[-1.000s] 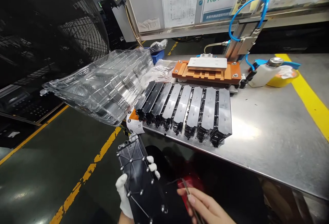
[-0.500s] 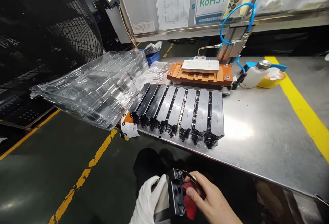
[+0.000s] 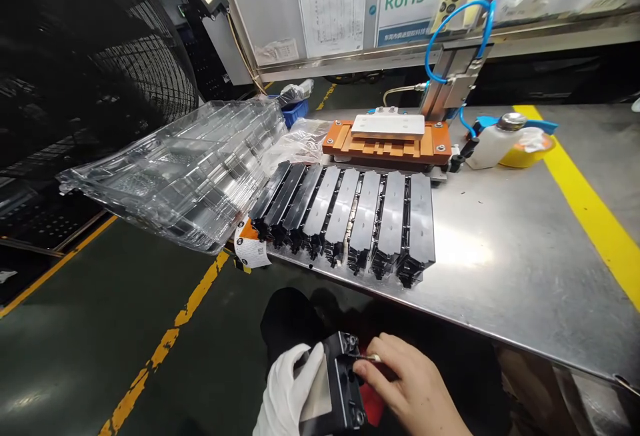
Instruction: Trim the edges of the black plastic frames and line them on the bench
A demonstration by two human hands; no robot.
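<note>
2 hands recorded on my remote head feed, both past the near edge of the worktop (image 3: 505, 269). Left hand (image 3: 290, 389), in a white glove: closed round a black part (image 3: 351, 393), held off the worktop, end face turned towards the right hand (image 3: 413, 383). Right hand, bare: slim tool (image 3: 367, 358) pinched between thumb and fingers, tip at that end face; I cannot tell whether it sits in an opening.

Stock: 8 black units (image 3: 393, 213) in a row by the near edge, towards the left corner. Behind them, nearer the far edge, I note an orange fixture (image 3: 345, 139).

Markings: green "RoHS+" read on a sign (image 3: 407, 13) beyond the far edge. Below it, a blue band (image 3: 403, 37) carries Chinese characters, not fully legible to me. Printed sheet (image 3: 330, 9) further left: text too small. White label (image 3: 254, 253) at the near left corner: square code, round black marks, wording unreadable.
</note>
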